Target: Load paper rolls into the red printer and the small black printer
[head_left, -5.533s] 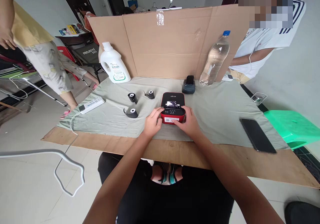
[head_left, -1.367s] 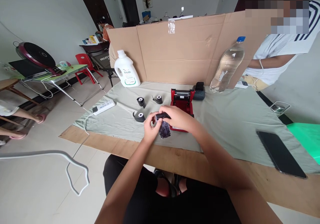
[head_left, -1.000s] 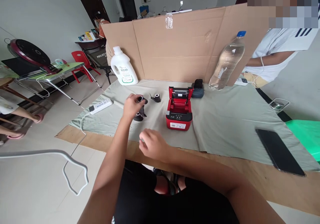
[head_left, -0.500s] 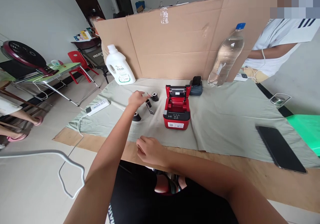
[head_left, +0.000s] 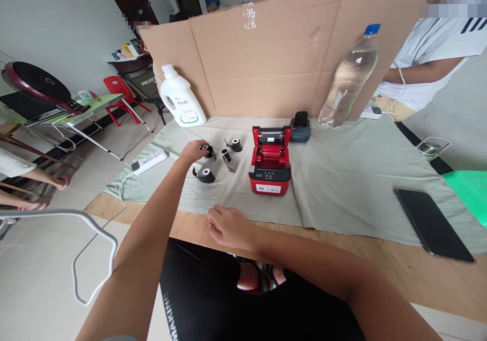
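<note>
My left hand (head_left: 193, 151) reaches out over the grey cloth (head_left: 342, 173) and closes its fingers on a small black roll (head_left: 207, 150). Three more black rolls lie close by: one (head_left: 205, 174) just in front of the hand, one (head_left: 227, 159) to its right, one (head_left: 236, 144) further back. A red label printer (head_left: 270, 172) stands with its lid up, right of the rolls. My right hand (head_left: 227, 227) rests at the table's front edge with its fingers curled in; nothing shows in it.
A cardboard wall (head_left: 274, 57) closes the back of the table. Before it stand a white detergent bottle (head_left: 180, 100), a clear water bottle (head_left: 349, 79) and a small dark printer (head_left: 300, 128). A power strip (head_left: 148, 161) lies left, a black phone (head_left: 433, 224) right. Another person's arm (head_left: 422, 72) shows behind.
The printer's lid has been opened and a black roll taken out. My left hand set it among the other rolls, then moved left onto another one. My right hand dropped to the table's edge.
</note>
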A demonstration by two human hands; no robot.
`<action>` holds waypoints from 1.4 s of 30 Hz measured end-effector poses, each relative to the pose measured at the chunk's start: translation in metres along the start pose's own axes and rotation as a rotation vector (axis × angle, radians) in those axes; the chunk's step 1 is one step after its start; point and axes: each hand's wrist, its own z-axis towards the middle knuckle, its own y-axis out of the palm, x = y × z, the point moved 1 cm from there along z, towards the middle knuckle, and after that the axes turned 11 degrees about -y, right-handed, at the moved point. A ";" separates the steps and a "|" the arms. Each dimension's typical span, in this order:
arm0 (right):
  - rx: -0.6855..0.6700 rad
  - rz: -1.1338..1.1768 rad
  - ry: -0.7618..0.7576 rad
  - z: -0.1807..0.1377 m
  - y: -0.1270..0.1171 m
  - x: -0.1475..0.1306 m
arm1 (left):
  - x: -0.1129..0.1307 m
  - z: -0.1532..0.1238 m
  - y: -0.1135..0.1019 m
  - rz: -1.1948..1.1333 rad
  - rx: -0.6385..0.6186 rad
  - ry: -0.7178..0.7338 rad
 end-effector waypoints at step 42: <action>0.272 0.086 0.432 0.010 -0.223 0.098 | 0.131 -0.185 0.068 -0.891 0.635 0.732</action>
